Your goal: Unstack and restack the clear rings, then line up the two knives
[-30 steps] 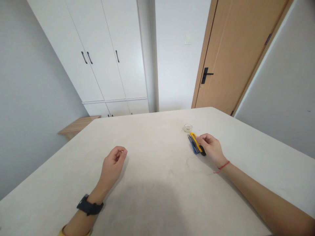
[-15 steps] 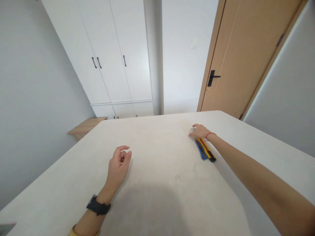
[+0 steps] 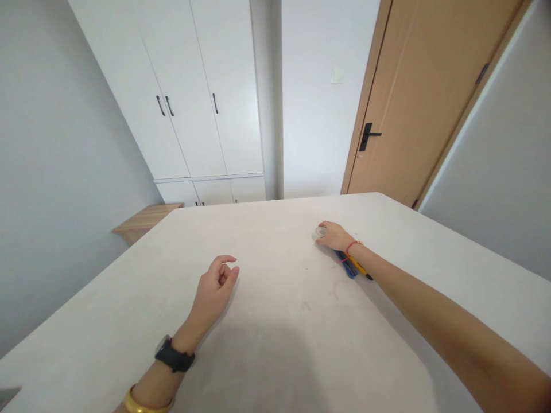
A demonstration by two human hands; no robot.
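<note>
The right hand [image 3: 336, 236] has its grip closed around a clear ring [image 3: 320, 232]; a blue cutter [image 3: 350, 272] and a yellow cutter [image 3: 360, 268] lie just nearer. The left hand [image 3: 216, 285] is loosely open.

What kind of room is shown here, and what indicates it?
Probably a room in a home or small office: tall white cupboards with slim black handles, a light-brown wooden door with a black lever handle, and a broad off-white table.

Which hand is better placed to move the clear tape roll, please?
Probably the right hand: it curves around the clear tape roll. The left hand is well away from it, loosely curled, with nothing visible in it.
</note>
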